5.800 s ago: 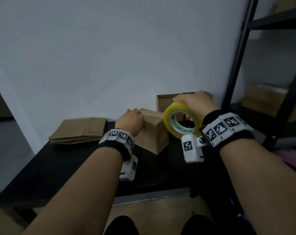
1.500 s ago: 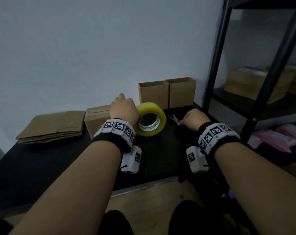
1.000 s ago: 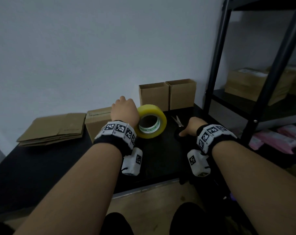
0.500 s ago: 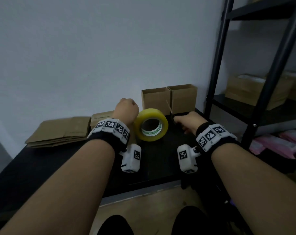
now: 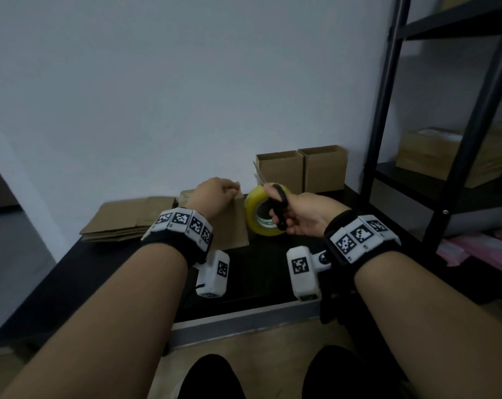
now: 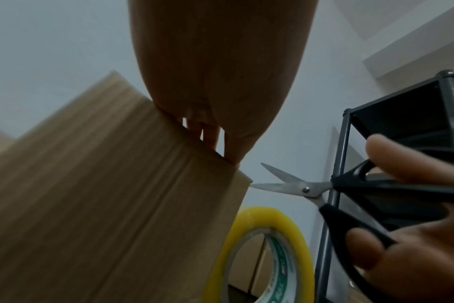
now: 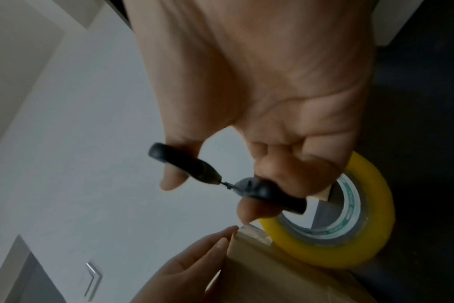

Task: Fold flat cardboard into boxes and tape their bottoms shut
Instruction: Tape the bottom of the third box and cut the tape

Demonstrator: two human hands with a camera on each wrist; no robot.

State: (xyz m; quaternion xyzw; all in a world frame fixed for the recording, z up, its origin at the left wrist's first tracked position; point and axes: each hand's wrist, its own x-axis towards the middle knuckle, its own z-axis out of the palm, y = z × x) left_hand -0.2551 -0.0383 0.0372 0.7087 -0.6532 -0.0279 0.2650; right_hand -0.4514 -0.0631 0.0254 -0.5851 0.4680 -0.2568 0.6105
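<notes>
- Black tabletop (image 5: 123, 283) against a pale grey wall carries the work; a folded brown cardboard box (image 5: 232, 226) stands on it at mid-table, its upper edge by the wall.
- Left hand (image 5: 212, 197) rests on top of that box, fingers (image 6: 210, 135) pressed straight along the top corner edge, thumb beside them.
- Clear tape shows as a glossy strip over the box's near corner in the left wrist view.
- Yellow roll of packing tape (image 5: 258, 214) with a green-printed core stands on edge just right of the box, touching or nearly touching its side.
- Right hand (image 5: 304, 214) grips black-handled scissors (image 6: 311, 190), thumb and fingers through the loops; the steel blades are parted, and one tip meets the box's top corner.
- Two open-topped brown cartons (image 5: 301, 168) stand side by side at the wall behind the roll.
- Flat brown cardboard sheets (image 5: 123, 220) lie stacked left of the box.
- Black metal shelving (image 5: 388, 139) stands to the right, with more cartons on it.
</notes>
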